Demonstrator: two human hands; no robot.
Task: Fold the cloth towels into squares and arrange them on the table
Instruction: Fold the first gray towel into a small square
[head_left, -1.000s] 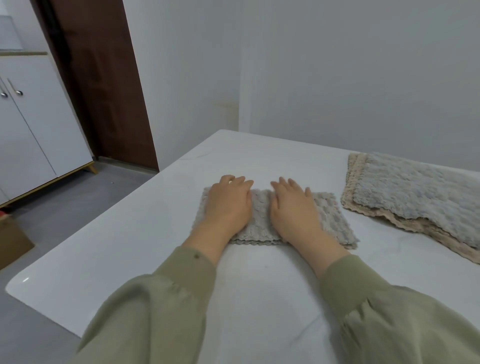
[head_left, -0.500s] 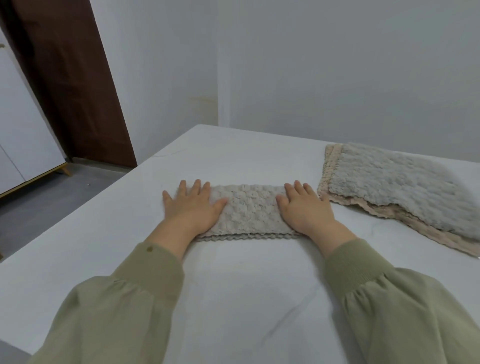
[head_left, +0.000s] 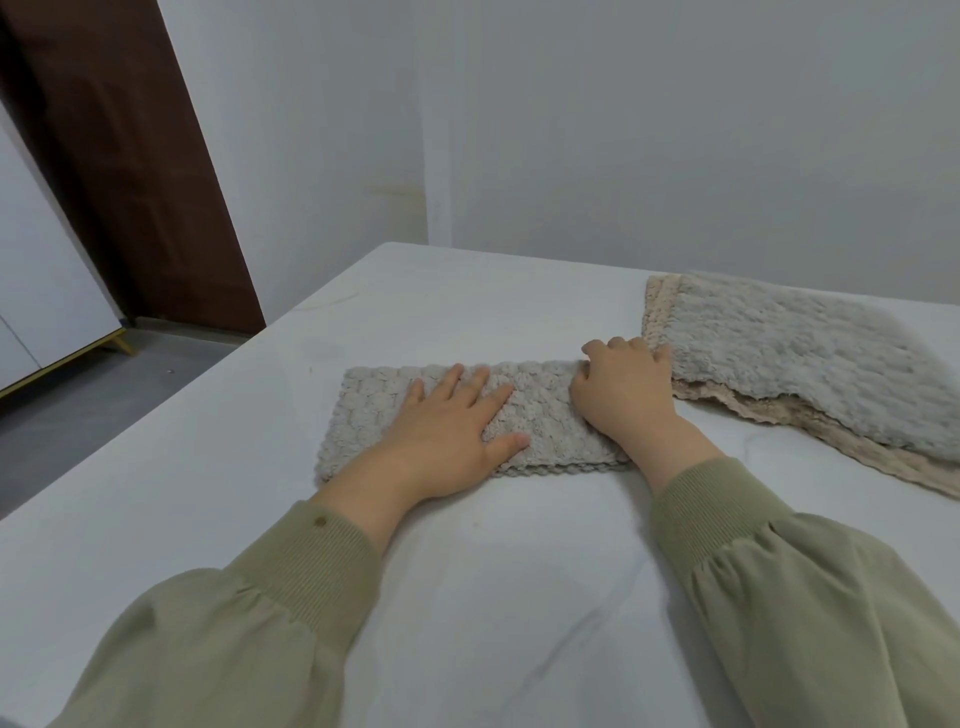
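grey towel (head_left: 545, 410), long axis left-right

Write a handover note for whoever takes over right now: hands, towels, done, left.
Left hand: flat, fingers straight, pressing the folded grey towel near its middle.
Right hand: fingers curled round that towel's right end.
It lies as a long strip on the white table; right of it, a fluffy grey towel lies over a beige towel, both apparently unfolded.
Done: first fold. Left: probably fold the right end over into a square, then fold those two and arrange all.
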